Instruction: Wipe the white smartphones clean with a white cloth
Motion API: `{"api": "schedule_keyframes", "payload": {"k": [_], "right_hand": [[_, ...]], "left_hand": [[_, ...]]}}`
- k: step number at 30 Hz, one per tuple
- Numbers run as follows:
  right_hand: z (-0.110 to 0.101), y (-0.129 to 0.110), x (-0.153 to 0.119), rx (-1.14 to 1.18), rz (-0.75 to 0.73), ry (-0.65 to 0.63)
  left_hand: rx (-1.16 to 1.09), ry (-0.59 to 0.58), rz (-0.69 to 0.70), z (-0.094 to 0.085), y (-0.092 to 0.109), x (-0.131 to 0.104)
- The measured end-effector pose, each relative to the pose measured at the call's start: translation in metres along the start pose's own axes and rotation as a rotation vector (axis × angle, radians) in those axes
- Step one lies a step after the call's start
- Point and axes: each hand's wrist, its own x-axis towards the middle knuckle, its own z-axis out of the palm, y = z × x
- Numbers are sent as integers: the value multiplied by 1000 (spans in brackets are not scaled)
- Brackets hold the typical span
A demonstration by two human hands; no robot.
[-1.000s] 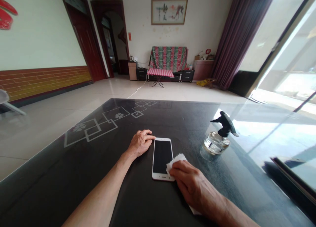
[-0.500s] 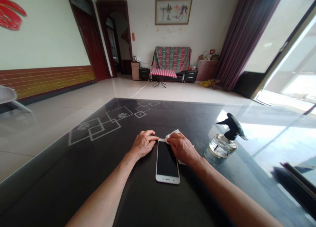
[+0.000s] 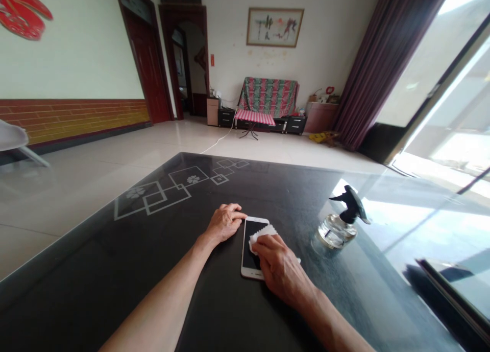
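Note:
A white smartphone point(image 3: 250, 260) with a dark screen lies face up on the black table point(image 3: 126, 270). At its upper left corner rests my left hand point(image 3: 225, 223), the index finger stretched out to touch the edge and nothing in the grasp. My right hand point(image 3: 279, 265) is closed on a white cloth point(image 3: 262, 234) with a zigzag edge, pressed to the middle of the screen. That hand covers the phone's lower right side and part of the cloth.
Right of my hands stands a clear spray bottle point(image 3: 337, 230) with a black trigger head. Farther right, a dark flat object point(image 3: 451, 290) lies near the table's side. Beyond the far edge are the tiled floor and a small pink-checked table point(image 3: 254, 118).
My right hand has brought the cloth down the phone, from its upper right corner to mid-screen. My left hand stays at the upper left corner.

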Motion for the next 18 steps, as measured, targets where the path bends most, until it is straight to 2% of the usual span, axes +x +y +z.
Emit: {"api": "schedule_keyframes", "payload": {"k": [5,8,11,18], "right_hand": [[-6,-24,-27,83,36,-59],[-6,-27,-30,102,32,-96],[-3,-19,-17,66,4,-83],[10,22,37,-30,-59,26]], "left_hand": [[-11,-6,-6,0,1,0],[-16,-9,-9,0,0,0],[-18,-8,-8,1,1,0],[-14,9,-14,0,3,-3]]}}
